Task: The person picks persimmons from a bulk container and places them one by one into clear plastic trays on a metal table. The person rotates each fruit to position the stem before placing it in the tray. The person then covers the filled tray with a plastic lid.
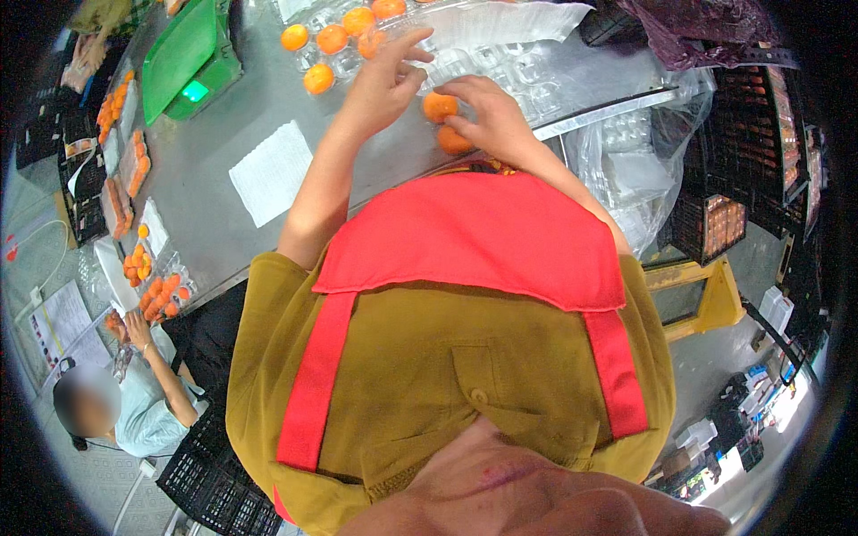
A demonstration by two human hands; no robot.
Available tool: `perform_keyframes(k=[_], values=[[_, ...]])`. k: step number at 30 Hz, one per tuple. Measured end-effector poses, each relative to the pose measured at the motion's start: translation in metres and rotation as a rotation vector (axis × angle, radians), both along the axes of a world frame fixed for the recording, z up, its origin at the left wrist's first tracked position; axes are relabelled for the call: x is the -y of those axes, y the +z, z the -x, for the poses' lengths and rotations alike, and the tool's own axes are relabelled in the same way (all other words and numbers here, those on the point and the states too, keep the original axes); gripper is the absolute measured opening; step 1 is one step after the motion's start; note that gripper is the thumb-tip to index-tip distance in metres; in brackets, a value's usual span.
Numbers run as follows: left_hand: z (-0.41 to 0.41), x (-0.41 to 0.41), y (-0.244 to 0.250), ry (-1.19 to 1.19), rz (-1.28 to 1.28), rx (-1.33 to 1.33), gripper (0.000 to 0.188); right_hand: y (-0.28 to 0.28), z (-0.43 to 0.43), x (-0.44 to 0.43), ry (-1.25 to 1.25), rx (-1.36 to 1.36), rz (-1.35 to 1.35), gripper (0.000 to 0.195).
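My left hand point(387, 82), fingers spread and holding nothing, is over the near edge of a clear plastic fruit tray point(338, 67). Several oranges sit in and around that tray, among them a nearer orange point(318, 78) and another orange point(294, 37) at the left. The fingers and thumb of my right hand point(495, 115) close around an orange point(439, 107). Just below it, close to my apron, lies a second orange point(454, 140), partly covered by the thumb. More clear moulded trays point(516, 74) extend behind the right hand.
A green weighing scale point(184, 60) and a paper sheet point(271, 174) rest on the metal table point(214, 221). Packed fruit trays point(134, 164) line its left side, where a co-worker point(151, 402) handles fruit. To the right are a plastic bag of trays point(633, 161) and black crates point(751, 127).
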State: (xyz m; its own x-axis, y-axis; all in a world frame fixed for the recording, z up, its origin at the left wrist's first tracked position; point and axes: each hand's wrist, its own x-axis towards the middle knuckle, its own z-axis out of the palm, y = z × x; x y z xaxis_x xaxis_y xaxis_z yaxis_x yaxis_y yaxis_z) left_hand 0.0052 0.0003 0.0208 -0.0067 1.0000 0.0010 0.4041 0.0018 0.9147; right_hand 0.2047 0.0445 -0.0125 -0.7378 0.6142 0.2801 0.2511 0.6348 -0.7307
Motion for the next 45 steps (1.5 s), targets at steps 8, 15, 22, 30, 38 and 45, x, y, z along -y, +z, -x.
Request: perform_keyframes(k=[8,15,22,30,38,45], values=[[0.006,0.008,-0.001,0.018,0.033,0.030,0.045,0.010,0.027,0.000,0.085,0.434,-0.166,0.042],[0.009,0.010,-0.004,0.029,0.020,0.112,0.044,0.011,0.027,-0.005,0.096,0.341,-0.134,0.041],[0.006,0.008,-0.009,0.001,0.055,0.285,0.047,0.035,-0.003,-0.006,-0.073,-0.136,0.131,0.055],[-0.019,0.005,0.011,-0.186,0.204,0.684,0.055,0.059,-0.008,0.005,-0.160,-0.328,0.155,0.052],[-0.020,0.004,0.017,-0.213,0.211,0.711,0.052,0.041,-0.023,0.002,-0.272,-0.558,0.570,0.031],[-0.026,0.003,0.012,-0.260,0.159,0.708,0.057,0.047,-0.019,0.003,-0.327,-0.411,0.684,0.022]])
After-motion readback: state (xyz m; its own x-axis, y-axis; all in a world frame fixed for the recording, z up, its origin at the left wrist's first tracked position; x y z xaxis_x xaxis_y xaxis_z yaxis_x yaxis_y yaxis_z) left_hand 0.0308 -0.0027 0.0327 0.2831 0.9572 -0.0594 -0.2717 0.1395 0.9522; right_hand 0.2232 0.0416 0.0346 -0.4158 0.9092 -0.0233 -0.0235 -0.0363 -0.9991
